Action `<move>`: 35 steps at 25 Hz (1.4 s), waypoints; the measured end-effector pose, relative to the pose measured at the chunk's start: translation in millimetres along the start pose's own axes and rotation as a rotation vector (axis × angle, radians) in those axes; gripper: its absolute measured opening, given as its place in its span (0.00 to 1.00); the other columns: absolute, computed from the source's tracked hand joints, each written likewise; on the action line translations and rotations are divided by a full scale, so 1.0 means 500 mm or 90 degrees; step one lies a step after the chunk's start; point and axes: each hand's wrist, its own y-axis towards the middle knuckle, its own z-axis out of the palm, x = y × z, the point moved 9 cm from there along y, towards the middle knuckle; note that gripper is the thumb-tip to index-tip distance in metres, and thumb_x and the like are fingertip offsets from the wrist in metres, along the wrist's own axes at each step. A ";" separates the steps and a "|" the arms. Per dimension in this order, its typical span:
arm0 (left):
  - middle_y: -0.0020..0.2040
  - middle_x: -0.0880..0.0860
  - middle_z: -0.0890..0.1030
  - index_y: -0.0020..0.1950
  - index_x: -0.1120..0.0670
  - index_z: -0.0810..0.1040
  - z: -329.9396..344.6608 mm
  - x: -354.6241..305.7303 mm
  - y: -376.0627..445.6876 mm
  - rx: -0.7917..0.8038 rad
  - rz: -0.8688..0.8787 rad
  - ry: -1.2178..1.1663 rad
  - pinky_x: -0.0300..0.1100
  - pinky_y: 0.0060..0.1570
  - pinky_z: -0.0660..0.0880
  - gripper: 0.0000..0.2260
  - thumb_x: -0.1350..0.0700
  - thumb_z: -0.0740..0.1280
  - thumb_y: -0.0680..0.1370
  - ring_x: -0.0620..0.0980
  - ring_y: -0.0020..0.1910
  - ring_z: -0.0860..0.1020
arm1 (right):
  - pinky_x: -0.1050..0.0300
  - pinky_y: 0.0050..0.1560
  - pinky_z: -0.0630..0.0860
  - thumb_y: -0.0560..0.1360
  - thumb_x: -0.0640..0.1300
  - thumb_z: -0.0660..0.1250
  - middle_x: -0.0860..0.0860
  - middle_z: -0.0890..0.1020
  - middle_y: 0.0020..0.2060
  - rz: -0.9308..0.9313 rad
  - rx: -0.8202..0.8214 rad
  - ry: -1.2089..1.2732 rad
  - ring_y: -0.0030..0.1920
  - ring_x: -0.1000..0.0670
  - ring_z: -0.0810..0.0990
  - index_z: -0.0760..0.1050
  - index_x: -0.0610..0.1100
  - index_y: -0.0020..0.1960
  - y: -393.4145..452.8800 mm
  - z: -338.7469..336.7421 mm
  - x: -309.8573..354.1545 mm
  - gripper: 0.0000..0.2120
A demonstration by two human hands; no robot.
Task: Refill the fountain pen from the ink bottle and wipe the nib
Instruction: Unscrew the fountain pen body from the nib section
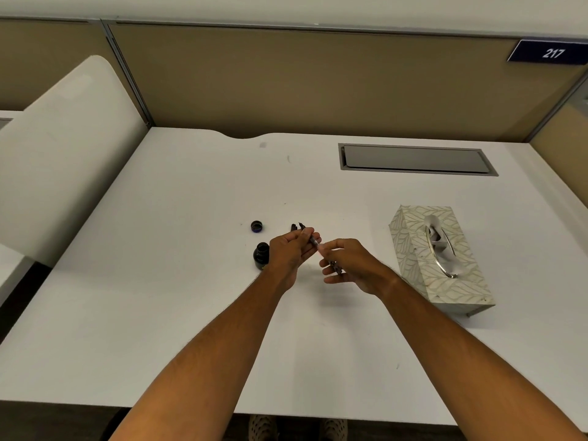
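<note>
— Hands first: what are they gripping?
— Left hand (294, 249) pinches the pen's nib section (310, 237); right hand (345, 265) grips the barrel (334, 266), just beside the open ink bottle (261, 256) on the table (191, 313).
— Step?
— Rejoining the halves, I'd judge. Next needs a tissue from the box (439, 256) to wipe the nib.

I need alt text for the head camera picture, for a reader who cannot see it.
Above a white desk, a person's left hand and right hand hold a fountain pen between them. An open ink bottle stands beside the left hand, its cap lying behind it. A patterned tissue box sits to the right.
</note>
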 end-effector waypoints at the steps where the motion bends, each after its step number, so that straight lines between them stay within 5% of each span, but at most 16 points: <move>1: 0.45 0.58 0.84 0.49 0.60 0.81 0.001 0.000 0.000 0.001 0.001 0.001 0.40 0.45 0.81 0.05 0.61 0.66 0.78 0.51 0.44 0.84 | 0.53 0.40 0.82 0.80 0.46 0.65 0.43 0.81 0.42 -0.004 0.008 -0.010 0.39 0.48 0.80 0.78 0.38 0.55 0.001 0.002 0.000 0.11; 8: 0.43 0.57 0.83 0.46 0.59 0.81 0.004 -0.007 -0.002 -0.005 0.008 0.017 0.38 0.42 0.81 0.05 0.61 0.66 0.77 0.49 0.41 0.84 | 0.54 0.42 0.82 0.80 0.47 0.64 0.44 0.83 0.41 -0.021 -0.006 -0.013 0.40 0.47 0.82 0.79 0.38 0.53 0.007 0.001 0.003 0.12; 14: 0.43 0.58 0.84 0.47 0.59 0.81 0.005 -0.007 0.000 -0.001 0.008 0.023 0.39 0.43 0.81 0.04 0.62 0.66 0.77 0.50 0.42 0.84 | 0.56 0.42 0.81 0.77 0.38 0.69 0.45 0.82 0.39 -0.039 -0.053 -0.054 0.38 0.49 0.80 0.79 0.41 0.44 0.006 -0.020 0.003 0.03; 19: 0.43 0.57 0.84 0.47 0.60 0.81 0.019 -0.003 0.000 -0.001 0.014 0.021 0.40 0.44 0.81 0.04 0.62 0.67 0.77 0.50 0.43 0.84 | 0.60 0.33 0.73 0.72 0.37 0.74 0.49 0.79 0.30 -0.084 -0.083 -0.084 0.32 0.52 0.75 0.79 0.41 0.45 0.002 -0.043 0.015 0.04; 28: 0.44 0.58 0.84 0.49 0.61 0.81 0.023 -0.002 0.005 -0.008 0.008 0.012 0.42 0.47 0.81 0.04 0.61 0.67 0.77 0.51 0.45 0.84 | 0.56 0.39 0.74 0.64 0.42 0.81 0.49 0.79 0.34 -0.097 -0.146 -0.136 0.35 0.52 0.76 0.78 0.44 0.43 0.005 -0.057 0.015 0.14; 32: 0.45 0.59 0.84 0.49 0.61 0.81 0.016 -0.008 0.011 -0.007 0.006 0.016 0.42 0.47 0.81 0.05 0.61 0.67 0.77 0.52 0.46 0.84 | 0.58 0.39 0.75 0.72 0.45 0.75 0.48 0.80 0.35 -0.076 -0.051 -0.095 0.35 0.52 0.77 0.80 0.42 0.53 0.009 -0.032 0.014 0.11; 35: 0.45 0.59 0.84 0.48 0.60 0.81 0.011 -0.011 0.011 -0.015 0.009 0.021 0.42 0.47 0.81 0.04 0.61 0.67 0.77 0.52 0.45 0.84 | 0.59 0.40 0.77 0.79 0.42 0.66 0.47 0.81 0.38 -0.067 -0.031 -0.089 0.36 0.52 0.78 0.82 0.39 0.50 0.013 -0.027 0.012 0.08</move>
